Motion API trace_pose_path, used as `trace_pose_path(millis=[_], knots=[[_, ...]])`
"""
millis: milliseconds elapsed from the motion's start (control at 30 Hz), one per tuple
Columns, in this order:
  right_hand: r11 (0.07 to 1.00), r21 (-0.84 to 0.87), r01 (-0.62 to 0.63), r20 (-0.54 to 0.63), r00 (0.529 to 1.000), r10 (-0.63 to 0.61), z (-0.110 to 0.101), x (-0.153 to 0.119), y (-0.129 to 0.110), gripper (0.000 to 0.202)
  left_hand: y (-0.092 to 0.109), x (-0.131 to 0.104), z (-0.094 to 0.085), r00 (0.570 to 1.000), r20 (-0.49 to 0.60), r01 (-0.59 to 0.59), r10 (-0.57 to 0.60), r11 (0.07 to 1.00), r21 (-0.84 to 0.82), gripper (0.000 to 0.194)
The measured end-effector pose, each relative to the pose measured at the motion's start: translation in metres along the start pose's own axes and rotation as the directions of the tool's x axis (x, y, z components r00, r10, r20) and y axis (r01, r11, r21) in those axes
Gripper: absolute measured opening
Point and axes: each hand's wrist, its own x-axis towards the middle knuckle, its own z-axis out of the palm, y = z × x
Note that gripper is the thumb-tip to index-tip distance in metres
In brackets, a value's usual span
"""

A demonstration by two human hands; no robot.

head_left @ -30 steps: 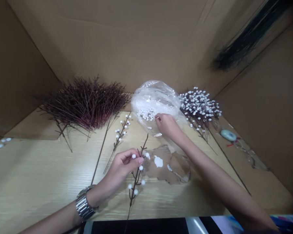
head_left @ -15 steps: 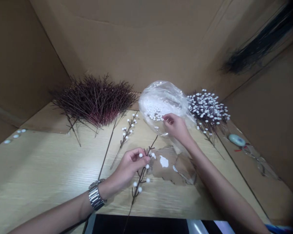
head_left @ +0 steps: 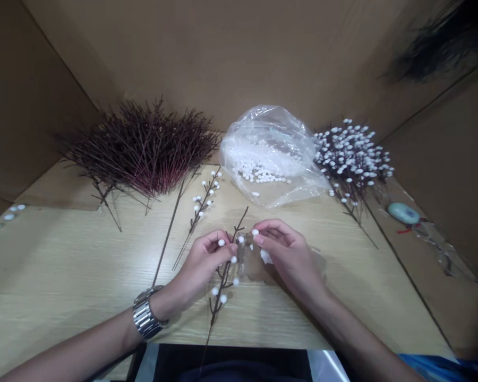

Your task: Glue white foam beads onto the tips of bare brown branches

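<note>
Between thumb and fingers, my left hand (head_left: 211,260) grips a brown artificial twig (head_left: 224,281) that carries several white berries. My right hand (head_left: 290,254) pinches one white berry (head_left: 255,232) at its fingertips, just right of the twig and apart from it. Under that hand, partly hidden, lies a piece of brown cardboard (head_left: 252,265) with a white glue-like patch (head_left: 266,257). Past the hands sits a clear plastic bag (head_left: 271,154) of loose white berries. A second berried twig (head_left: 202,206) lies on the table behind my left hand.
A heap of bare brown twigs (head_left: 143,148) lies at the back left, a pile of berried twigs (head_left: 352,159) at the back right. Far left are several loose white berries (head_left: 8,216). Eyeglasses (head_left: 442,246) and a pale green oval object (head_left: 403,213) rest at right. Cardboard walls (head_left: 223,58) enclose the table.
My right hand has come back from the plastic bag toward the twig, with a white berry in its fingertips. The left hand still holds the twig. The view has shifted slightly.
</note>
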Motion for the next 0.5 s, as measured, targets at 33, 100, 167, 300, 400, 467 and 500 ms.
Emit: trace_pose_path(millis=[33,100,167,300,400,467,500], knots=[[1.000,-0.006,0.006,0.000,1.000,-0.006,0.001,-0.001,0.002,0.021,0.000,0.000,0.000,1.000,-0.002,-0.001,0.001,1.000,0.013,0.022],[0.999,-0.030,0.026,-0.003,1.000,-0.026,0.002,-0.003,0.004,0.018,0.000,0.000,0.000,1.000,0.000,-0.003,0.003,0.999,0.040,0.023],[0.997,-0.053,0.054,-0.018,0.998,-0.055,0.005,-0.006,0.006,0.017,-0.001,0.000,0.000,1.000,0.000,0.002,-0.002,0.998,0.055,0.022],[0.994,-0.017,0.107,-0.063,0.992,-0.108,0.010,-0.007,0.011,0.017,-0.003,-0.001,-0.001,1.000,-0.009,0.010,-0.010,0.998,0.056,0.022],[0.993,-0.004,0.114,-0.077,0.990,-0.114,0.011,-0.007,0.014,0.016,-0.005,-0.001,-0.001,1.000,-0.012,0.010,-0.009,0.999,0.049,0.022],[0.990,-0.040,0.139,-0.109,0.984,-0.142,0.010,-0.007,0.014,0.016,-0.006,-0.001,-0.001,1.000,-0.008,0.006,-0.006,0.999,0.043,0.022],[0.986,-0.059,0.156,-0.127,0.979,-0.162,0.010,-0.007,0.014,0.016,-0.006,-0.001,-0.001,1.000,-0.004,0.003,-0.002,0.999,0.041,0.022]])
